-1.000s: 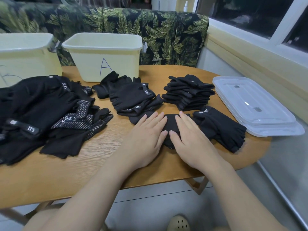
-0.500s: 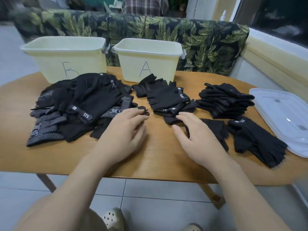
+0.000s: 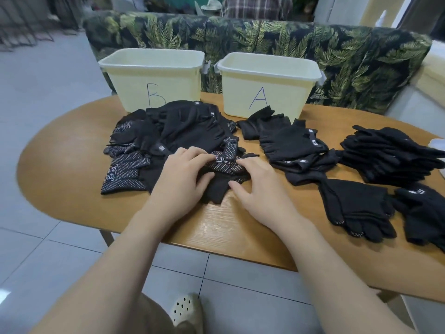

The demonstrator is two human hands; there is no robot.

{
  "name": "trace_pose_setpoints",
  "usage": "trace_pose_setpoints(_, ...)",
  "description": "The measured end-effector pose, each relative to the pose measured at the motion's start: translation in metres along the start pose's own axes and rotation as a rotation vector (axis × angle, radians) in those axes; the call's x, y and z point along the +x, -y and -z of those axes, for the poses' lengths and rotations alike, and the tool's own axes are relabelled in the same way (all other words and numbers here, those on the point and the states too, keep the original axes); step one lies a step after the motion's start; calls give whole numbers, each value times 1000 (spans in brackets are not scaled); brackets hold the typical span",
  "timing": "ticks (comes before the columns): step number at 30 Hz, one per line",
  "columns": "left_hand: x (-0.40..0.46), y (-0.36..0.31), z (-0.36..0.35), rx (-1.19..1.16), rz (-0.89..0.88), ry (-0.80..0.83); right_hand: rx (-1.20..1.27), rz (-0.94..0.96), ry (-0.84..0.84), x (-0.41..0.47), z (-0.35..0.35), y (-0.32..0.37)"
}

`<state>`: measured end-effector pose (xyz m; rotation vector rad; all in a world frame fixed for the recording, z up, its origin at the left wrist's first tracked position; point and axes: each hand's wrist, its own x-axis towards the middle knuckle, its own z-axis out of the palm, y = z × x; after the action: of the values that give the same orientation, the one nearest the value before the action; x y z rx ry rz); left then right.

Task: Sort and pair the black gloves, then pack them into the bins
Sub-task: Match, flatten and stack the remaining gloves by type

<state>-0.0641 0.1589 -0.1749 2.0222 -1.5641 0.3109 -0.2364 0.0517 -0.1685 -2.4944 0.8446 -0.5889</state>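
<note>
Left hand (image 3: 183, 174): on the big messy pile of black gloves (image 3: 173, 138), fingers bent, pinching the black glove with white dots (image 3: 225, 162).
Right hand (image 3: 258, 182): fingers curled on the other edge of that same dotted glove.
Pile: on the round wooden tabletop (image 3: 60, 165), right in front of the pale yellow plastic bin marked B (image 3: 154, 78).
Other gloves: a flat bunch of short-finger black gloves (image 3: 289, 143) in front of the pale yellow plastic bin marked A (image 3: 269, 83); a neat stack of black gloves (image 3: 390, 153) far to the right; more black gloves near the front edge.
Bins: too high to see inside.
Could go wrong: pulling the dotted glove may drag others along, since all lie tangled on top of each other.
Could also go wrong: all black, so easy to pair two that do not match.
Writing: "B" and "A" in pen on the bins; small white tags on some cuffs, too small to read; a white square sign on the dotted gloves.
</note>
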Motion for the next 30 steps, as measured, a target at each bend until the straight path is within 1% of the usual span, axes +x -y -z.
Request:
trace_pose_setpoints(5,13,4,-6,-12,-15,-62,-82,-36,7,9,-10,1)
trace_pose_setpoints(10,19,1,-5,-80,-27,-142,42,-49,-102,11,-7,2)
trace_pose_setpoints(14,17,-8,4,-223,-40,-192,144,4,-242,12,0,5)
trace_pose_setpoints(18,9,-18,12,-401,-12,-206,248,110,-301,12,9,8)
trace_pose_setpoints(20,5,-24,18,-505,6,-194,324,136,-302,8,14,12)
trace_pose_setpoints(24,-3,-33,25,-704,87,-137,607,38,-209,-5,29,20)
trace_pose_setpoints(27,-7,-35,24,-785,121,-18,778,-30,-200,-11,39,19)
trace_pose_setpoints(30,-6,-38,20,-821,78,112,850,-110,-185,-16,45,10)
